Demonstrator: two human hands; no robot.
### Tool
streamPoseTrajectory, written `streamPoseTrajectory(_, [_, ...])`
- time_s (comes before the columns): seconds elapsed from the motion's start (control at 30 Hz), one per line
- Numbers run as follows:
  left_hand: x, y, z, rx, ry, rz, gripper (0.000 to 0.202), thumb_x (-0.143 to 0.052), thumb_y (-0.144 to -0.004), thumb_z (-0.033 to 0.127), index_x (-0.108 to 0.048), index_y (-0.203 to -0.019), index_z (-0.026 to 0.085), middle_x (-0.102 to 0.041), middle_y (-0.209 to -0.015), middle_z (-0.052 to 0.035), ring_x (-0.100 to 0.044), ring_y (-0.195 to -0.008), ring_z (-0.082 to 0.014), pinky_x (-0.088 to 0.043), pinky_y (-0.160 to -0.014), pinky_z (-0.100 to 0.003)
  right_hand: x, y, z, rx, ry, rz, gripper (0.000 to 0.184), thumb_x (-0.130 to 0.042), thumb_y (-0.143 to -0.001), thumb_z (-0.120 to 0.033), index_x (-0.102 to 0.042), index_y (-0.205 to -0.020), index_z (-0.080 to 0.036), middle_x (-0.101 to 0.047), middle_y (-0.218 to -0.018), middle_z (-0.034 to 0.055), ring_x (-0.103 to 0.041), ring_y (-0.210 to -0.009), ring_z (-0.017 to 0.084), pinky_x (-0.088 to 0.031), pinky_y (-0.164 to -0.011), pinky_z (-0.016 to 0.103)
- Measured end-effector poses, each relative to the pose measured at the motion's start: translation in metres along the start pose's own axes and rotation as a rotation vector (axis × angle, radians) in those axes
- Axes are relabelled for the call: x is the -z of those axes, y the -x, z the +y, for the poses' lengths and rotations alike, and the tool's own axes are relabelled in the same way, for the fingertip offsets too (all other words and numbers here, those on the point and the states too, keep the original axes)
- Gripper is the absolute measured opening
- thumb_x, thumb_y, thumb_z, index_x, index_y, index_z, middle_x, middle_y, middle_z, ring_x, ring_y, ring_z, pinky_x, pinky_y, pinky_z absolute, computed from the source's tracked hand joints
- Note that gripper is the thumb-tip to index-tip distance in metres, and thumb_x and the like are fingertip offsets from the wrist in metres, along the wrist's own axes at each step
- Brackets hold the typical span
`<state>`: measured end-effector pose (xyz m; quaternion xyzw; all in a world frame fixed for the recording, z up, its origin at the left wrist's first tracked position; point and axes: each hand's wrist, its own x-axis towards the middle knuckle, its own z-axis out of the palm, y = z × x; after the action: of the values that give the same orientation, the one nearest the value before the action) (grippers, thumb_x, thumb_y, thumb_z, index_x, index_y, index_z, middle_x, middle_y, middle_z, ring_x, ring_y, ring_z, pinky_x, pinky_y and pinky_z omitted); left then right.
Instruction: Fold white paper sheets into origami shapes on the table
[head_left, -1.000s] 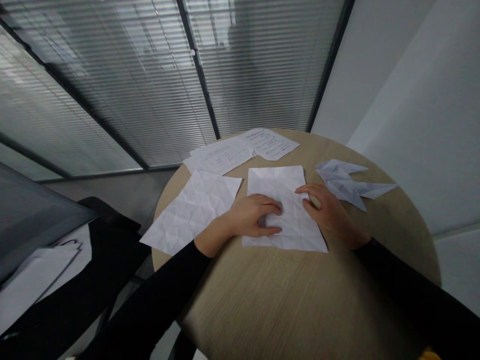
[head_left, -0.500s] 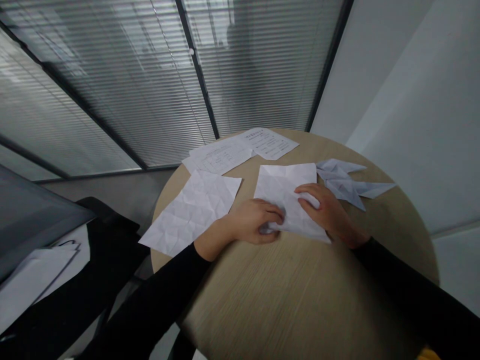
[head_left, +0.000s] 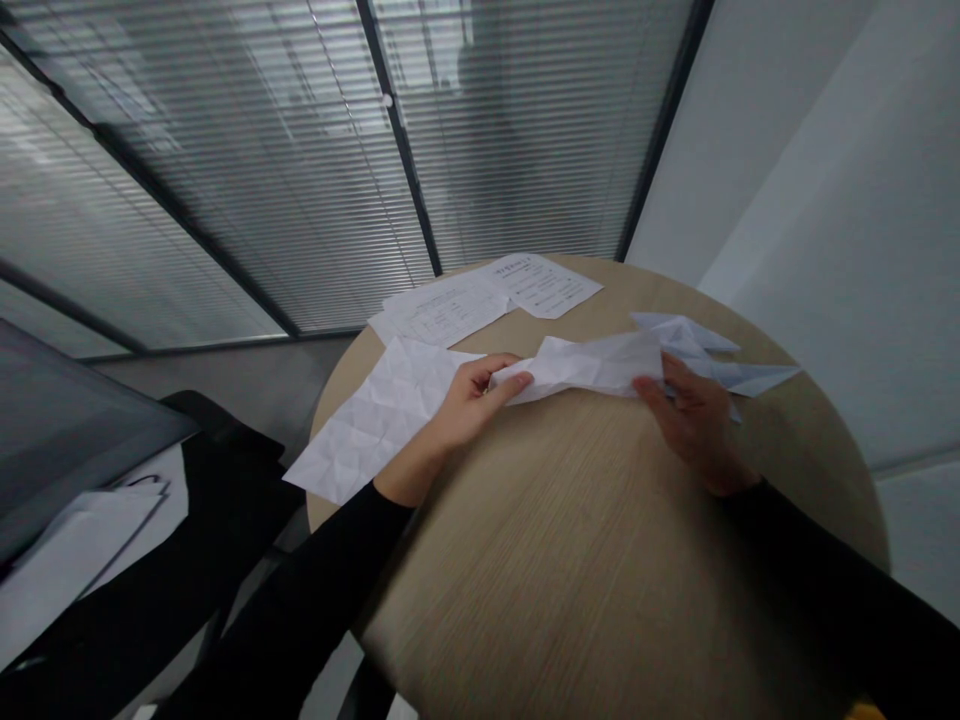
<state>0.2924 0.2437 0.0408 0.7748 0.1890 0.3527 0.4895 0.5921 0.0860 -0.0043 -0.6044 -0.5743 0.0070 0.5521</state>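
Between my hands, a creased white sheet of paper (head_left: 589,362) is held up over the table, seen at a slant. My left hand (head_left: 480,393) pinches its left end between thumb and fingers. At the right end my right hand (head_left: 691,408) grips the sheet, thumb in front and fingers behind. Another white sheet, covered in fold creases (head_left: 382,415), lies flat on the left, partly behind my left hand. Folded paper shapes with pointed ends (head_left: 697,345) sit at the right, partly hidden by my right hand.
Printed sheets (head_left: 480,298) lie at the far edge of the round wooden table (head_left: 540,560). Beyond it stands a glass partition with blinds (head_left: 525,130). At the left, more papers (head_left: 82,540) rest on a black chair (head_left: 217,470).
The sheet that lay flat under both hands is now lifted and tilted. My left hand has moved up and left to its end; my right hand has shifted right, gripping the other end.
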Motion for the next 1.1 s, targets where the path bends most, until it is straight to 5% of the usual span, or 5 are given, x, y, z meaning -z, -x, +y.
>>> streamPoseTrajectory(0.2, [-0.009,-0.002,-0.006,0.063,0.137,-0.024,0.057,-0.096,-0.09,0.069,-0.087,-0.12,0.022,-0.088,-0.122,-0.0105,-0.081,-0.11,-0.0277,-0.067,-0.101,-0.044,-0.001,-0.005,0.001,-0.299,-0.264,0.124,0.044,-0.079,-0.105,-0.073,-0.088,-0.116,-0.031,-0.089,-0.108,0.0063,-0.082,-0.09,0.034,-0.071,-0.077,0.052])
streamPoseTrajectory(0.43, [-0.011,-0.001,-0.007,0.321,0.161,0.043,0.058,-0.087,-0.094,0.077,-0.082,-0.087,0.02,-0.08,-0.084,-0.0042,-0.069,-0.073,-0.0159,-0.052,-0.063,-0.027,-0.011,-0.005,0.002,-0.273,-0.186,-0.034,0.035,-0.083,-0.103,-0.062,-0.086,-0.108,-0.027,-0.089,-0.095,0.0042,-0.082,-0.079,0.03,-0.066,-0.062,0.041])
streamPoseTrajectory(0.7, [-0.009,-0.005,-0.013,0.326,0.175,0.023,0.06,-0.075,-0.1,0.08,-0.076,-0.087,0.021,-0.079,-0.084,-0.0056,-0.065,-0.068,-0.016,-0.049,-0.061,-0.029,-0.018,-0.001,0.011,-0.18,-0.024,0.017,0.05,-0.087,-0.099,-0.048,-0.077,-0.144,-0.027,-0.09,-0.112,0.0102,-0.086,-0.1,0.037,-0.072,-0.094,0.059])
streamPoseTrajectory(0.87, [-0.006,-0.003,-0.022,0.209,-0.493,0.136,0.046,-0.078,-0.1,0.065,-0.069,-0.085,0.023,-0.071,-0.077,-0.0032,-0.062,-0.069,-0.0189,-0.043,-0.064,-0.031,-0.021,0.003,0.029,0.077,0.208,-0.105,0.089,-0.091,-0.093,-0.036,-0.053,-0.173,-0.027,-0.077,-0.149,0.0207,-0.078,-0.131,0.045,-0.064,-0.117,0.071])
streamPoseTrajectory(1.1, [-0.013,-0.002,-0.011,0.263,-0.948,0.068,0.04,-0.091,-0.096,0.049,-0.065,-0.113,0.024,-0.079,-0.106,-0.0077,-0.074,-0.092,-0.0275,-0.055,-0.083,-0.039,-0.024,0.009,0.026,0.256,0.34,-0.42,0.043,-0.076,-0.107,-0.034,-0.075,-0.149,-0.028,-0.073,-0.162,0.018,-0.07,-0.15,0.045,-0.056,-0.126,0.073])
